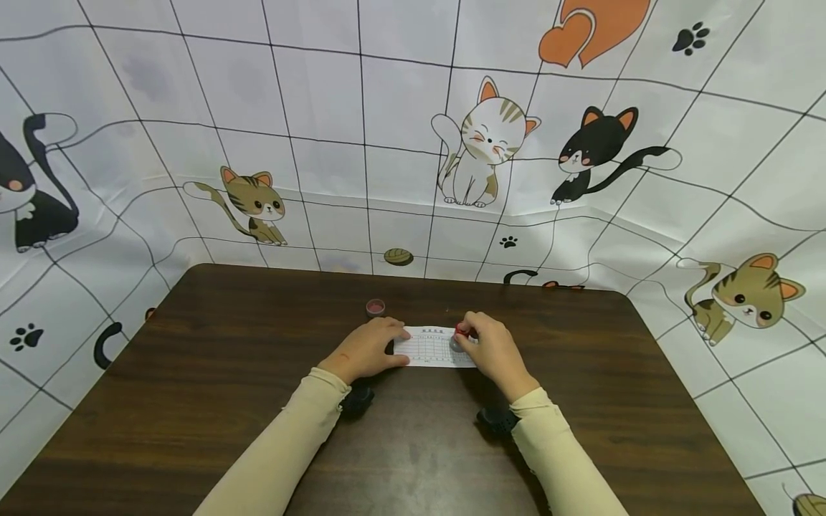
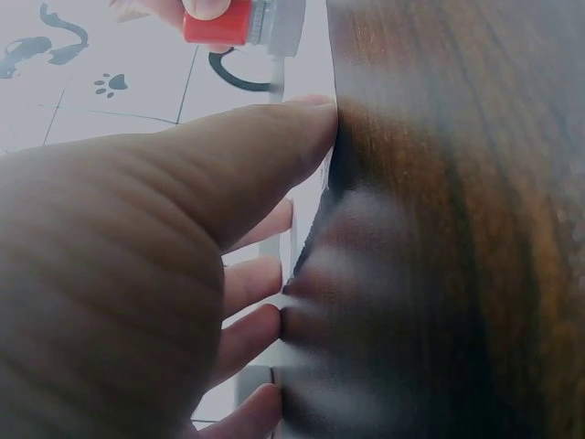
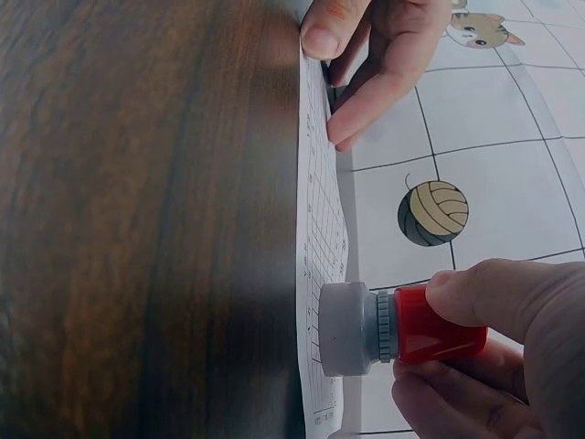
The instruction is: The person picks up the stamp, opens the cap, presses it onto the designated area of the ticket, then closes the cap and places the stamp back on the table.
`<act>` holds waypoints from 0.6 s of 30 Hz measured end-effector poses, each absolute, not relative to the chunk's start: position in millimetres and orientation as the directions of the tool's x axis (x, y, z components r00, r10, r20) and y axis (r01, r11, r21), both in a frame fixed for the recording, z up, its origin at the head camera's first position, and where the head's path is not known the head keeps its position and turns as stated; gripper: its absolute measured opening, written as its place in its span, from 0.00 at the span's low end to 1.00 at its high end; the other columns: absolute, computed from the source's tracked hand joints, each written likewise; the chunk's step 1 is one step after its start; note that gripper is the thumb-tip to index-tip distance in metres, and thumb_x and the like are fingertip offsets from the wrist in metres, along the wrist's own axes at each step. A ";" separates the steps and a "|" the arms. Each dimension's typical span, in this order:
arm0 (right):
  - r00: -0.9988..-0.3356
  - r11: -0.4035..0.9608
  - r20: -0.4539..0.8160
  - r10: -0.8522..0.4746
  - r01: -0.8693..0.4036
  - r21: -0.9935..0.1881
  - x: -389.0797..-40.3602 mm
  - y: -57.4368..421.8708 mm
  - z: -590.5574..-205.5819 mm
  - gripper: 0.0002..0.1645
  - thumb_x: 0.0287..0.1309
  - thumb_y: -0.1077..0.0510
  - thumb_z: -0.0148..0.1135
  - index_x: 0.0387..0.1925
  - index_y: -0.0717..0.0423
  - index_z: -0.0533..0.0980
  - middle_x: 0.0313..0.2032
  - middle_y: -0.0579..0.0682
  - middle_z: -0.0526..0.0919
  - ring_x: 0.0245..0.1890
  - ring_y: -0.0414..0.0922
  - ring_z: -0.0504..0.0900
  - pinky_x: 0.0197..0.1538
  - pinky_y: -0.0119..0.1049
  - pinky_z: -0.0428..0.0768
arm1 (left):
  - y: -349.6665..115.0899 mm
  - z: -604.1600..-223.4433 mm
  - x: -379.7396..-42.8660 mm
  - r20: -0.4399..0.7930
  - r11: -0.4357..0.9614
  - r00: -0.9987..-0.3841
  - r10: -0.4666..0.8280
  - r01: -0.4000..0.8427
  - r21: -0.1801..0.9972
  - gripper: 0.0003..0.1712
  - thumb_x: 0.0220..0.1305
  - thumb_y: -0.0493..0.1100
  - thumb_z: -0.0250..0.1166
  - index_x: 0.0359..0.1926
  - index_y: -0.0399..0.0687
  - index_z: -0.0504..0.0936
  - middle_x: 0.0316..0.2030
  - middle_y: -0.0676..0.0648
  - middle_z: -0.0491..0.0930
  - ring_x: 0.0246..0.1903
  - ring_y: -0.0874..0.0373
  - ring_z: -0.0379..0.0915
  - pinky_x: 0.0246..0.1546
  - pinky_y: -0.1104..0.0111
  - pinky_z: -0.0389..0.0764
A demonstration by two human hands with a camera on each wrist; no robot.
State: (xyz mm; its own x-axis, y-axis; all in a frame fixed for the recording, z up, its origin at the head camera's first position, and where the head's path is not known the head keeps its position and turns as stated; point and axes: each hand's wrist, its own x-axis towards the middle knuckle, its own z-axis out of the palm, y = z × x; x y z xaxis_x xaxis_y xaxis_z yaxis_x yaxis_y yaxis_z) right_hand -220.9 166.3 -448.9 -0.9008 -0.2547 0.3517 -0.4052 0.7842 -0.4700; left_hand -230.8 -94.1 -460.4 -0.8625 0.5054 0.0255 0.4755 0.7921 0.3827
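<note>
The stamp [image 3: 388, 326] is over the right part of the paper form [image 1: 426, 348], on or just above it, can't tell. Guessing light, stiff plastic, a bit slick, so the red handle [image 3: 439, 344] is the spot to grab. Paper's probably floppy and creases easily, so hold its edges. Right hand [image 1: 495, 351] pinches the handle, forearm angled in from near right. Left hand [image 1: 366, 351] is spread, thumb and fingertips resting on the left end.
</note>
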 end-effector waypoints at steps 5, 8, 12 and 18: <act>-0.903 0.789 0.347 -0.252 -0.399 -0.467 -222.1 166.8 -449.6 0.09 0.59 0.63 0.76 0.33 0.52 0.80 0.34 0.48 0.83 0.35 0.47 0.82 0.41 0.46 0.83 | -94.1 -460.7 -231.2 0.028 0.789 -0.860 0.509 0.480 0.384 0.29 0.67 0.57 0.72 0.64 0.49 0.82 0.69 0.43 0.73 0.70 0.46 0.67 0.70 0.50 0.68; -0.907 0.791 0.340 -0.249 -0.393 -0.469 -221.8 166.9 -449.5 0.09 0.59 0.63 0.75 0.33 0.52 0.80 0.34 0.48 0.83 0.35 0.47 0.82 0.42 0.46 0.83 | -93.9 -460.8 -230.9 0.030 0.788 -0.860 0.509 0.480 0.387 0.29 0.67 0.57 0.72 0.64 0.49 0.83 0.69 0.43 0.73 0.70 0.46 0.68 0.70 0.50 0.68; -0.905 0.792 0.343 -0.252 -0.397 -0.464 -221.1 166.9 -449.6 0.09 0.59 0.62 0.75 0.32 0.52 0.80 0.34 0.48 0.83 0.35 0.47 0.82 0.41 0.45 0.83 | -94.2 -461.5 -231.2 0.021 0.790 -0.861 0.508 0.475 0.387 0.30 0.67 0.58 0.71 0.64 0.49 0.82 0.69 0.43 0.73 0.70 0.46 0.67 0.70 0.50 0.68; -0.897 0.785 0.363 -0.253 -0.409 -0.465 -220.8 166.4 -449.7 0.09 0.59 0.62 0.75 0.33 0.52 0.80 0.34 0.48 0.83 0.35 0.47 0.82 0.40 0.45 0.82 | -94.7 -461.4 -231.2 0.020 0.791 -0.861 0.508 0.475 0.386 0.30 0.67 0.58 0.71 0.64 0.49 0.82 0.70 0.44 0.73 0.70 0.46 0.67 0.70 0.51 0.68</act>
